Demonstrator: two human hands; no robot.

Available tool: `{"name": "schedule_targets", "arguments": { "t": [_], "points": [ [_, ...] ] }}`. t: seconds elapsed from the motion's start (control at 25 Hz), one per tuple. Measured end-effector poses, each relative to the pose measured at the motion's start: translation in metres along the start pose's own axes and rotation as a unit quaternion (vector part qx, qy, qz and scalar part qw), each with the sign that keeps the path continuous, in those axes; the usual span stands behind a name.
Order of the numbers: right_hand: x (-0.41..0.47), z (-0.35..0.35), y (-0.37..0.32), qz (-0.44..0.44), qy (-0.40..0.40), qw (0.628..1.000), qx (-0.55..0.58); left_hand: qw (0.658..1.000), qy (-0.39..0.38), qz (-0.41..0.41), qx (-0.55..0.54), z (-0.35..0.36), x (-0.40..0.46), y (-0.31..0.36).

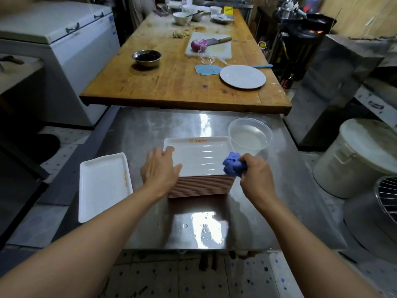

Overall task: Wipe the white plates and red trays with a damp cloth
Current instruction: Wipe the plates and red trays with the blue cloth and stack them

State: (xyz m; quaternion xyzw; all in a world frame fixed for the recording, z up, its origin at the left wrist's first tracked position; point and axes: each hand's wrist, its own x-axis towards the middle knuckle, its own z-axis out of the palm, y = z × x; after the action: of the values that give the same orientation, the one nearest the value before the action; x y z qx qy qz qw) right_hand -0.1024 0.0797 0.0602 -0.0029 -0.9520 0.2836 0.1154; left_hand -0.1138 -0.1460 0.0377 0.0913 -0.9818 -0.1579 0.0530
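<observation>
blue cloth (pixel 232 164) in right hand (pixel 255 173), atop stacked plates (pixel 202 160)

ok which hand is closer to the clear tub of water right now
Right. The right hand, gripping the blue cloth, sits just below the clear tub. The left hand rests on the plate stack's far left edge, farther away.

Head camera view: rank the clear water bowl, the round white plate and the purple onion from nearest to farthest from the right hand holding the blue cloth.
From the right hand:
1. Clear water bowl, just beyond the hand on the steel table.
2. Round white plate, on the wooden table's near right part.
3. Purple onion, farther back on the white cutting board.
</observation>
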Motion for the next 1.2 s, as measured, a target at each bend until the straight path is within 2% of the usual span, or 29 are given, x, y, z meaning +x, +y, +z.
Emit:
{"name": "schedule_targets", "arguments": {
  "t": [0.08, 0.2, 0.36, 0.48, 0.64, 0.8, 0.96, 1.2],
  "points": [
    [-0.002, -0.007, 0.005, 0.026, 0.019, 0.999, 0.036, 0.994, 0.008, 0.108, -0.008, 0.003, -0.007, 0.017],
    [-0.007, -0.009, 0.009, 0.07, 0.025, 0.995, 0.063, 0.982, -0.032, 0.183, 0.037, 0.012, -0.005, 0.038],
    [-0.016, -0.01, 0.014, 0.102, 0.024, 0.992, 0.07, 0.974, -0.021, 0.21, 0.086, 0.022, -0.003, 0.049],
    [-0.018, -0.015, 0.015, 0.111, 0.041, 0.99, 0.078, 0.975, -0.006, 0.22, 0.035, 0.015, -0.004, 0.045],
    [-0.019, -0.022, 0.013, 0.131, 0.062, 0.986, 0.088, 0.963, 0.077, 0.256, -0.029, -0.002, -0.008, 0.049],
    [-0.024, -0.028, -0.001, 0.139, 0.088, 0.982, 0.097, 0.96, 0.122, 0.249, -0.044, -0.028, -0.003, 0.06],
    [-0.026, -0.041, -0.027, 0.118, 0.141, 0.973, 0.137, 0.959, 0.15, 0.168, -0.172, -0.063, -0.009, 0.057],
    [-0.032, -0.054, -0.105, -0.012, 0.207, 0.961, 0.184, 0.922, 0.086, 0.061, -0.372, -0.111, -0.031, 0.015]
  ]
}}
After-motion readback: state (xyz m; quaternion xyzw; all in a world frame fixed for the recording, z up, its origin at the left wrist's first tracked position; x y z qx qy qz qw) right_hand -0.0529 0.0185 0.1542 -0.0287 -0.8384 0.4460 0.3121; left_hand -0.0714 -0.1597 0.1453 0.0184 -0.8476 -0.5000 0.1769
